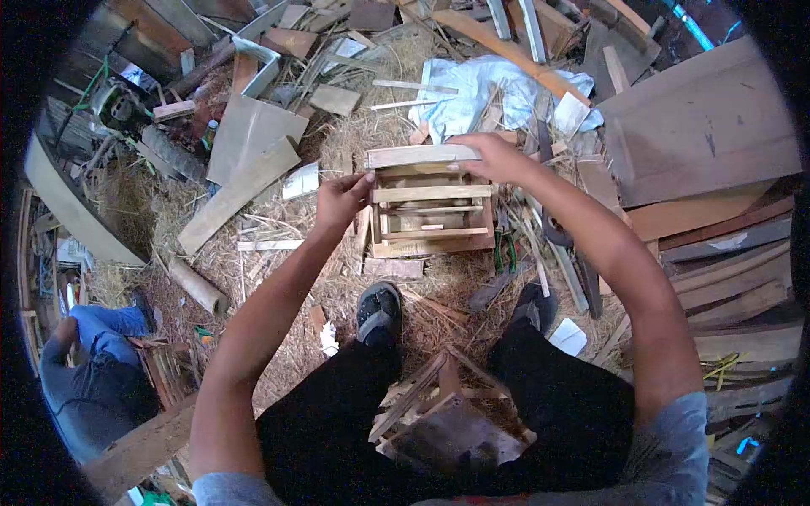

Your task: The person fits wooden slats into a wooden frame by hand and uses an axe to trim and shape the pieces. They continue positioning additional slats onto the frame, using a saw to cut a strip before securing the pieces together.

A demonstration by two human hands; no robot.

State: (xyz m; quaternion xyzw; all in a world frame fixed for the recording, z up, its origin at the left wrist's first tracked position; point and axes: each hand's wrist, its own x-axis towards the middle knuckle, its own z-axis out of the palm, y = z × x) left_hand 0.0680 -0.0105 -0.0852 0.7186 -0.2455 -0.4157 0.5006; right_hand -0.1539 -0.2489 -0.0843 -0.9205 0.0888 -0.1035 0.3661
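Observation:
A small wooden frame (432,246) with several cross slats stands on the ground in front of my feet. Across its far end lies a pale wooden slat (409,157). My right hand (491,160) is closed on the right end of that slat, thumb on the near side and fingers over the far side. At the frame's upper left corner, my left hand (341,201) is closed, with thumb and fingertips pinching the side near the slat's left end. Its curled fingers partly hide what they grip. Green-handled pliers (505,251) lie just right of the frame.
Straw and wood scraps cover the ground. A large board (696,122) leans at right above stacked planks (742,291). A pale blue plastic sheet (468,88) lies beyond the frame. Another person (97,379) sits at lower left, near a bamboo-like tube (198,287).

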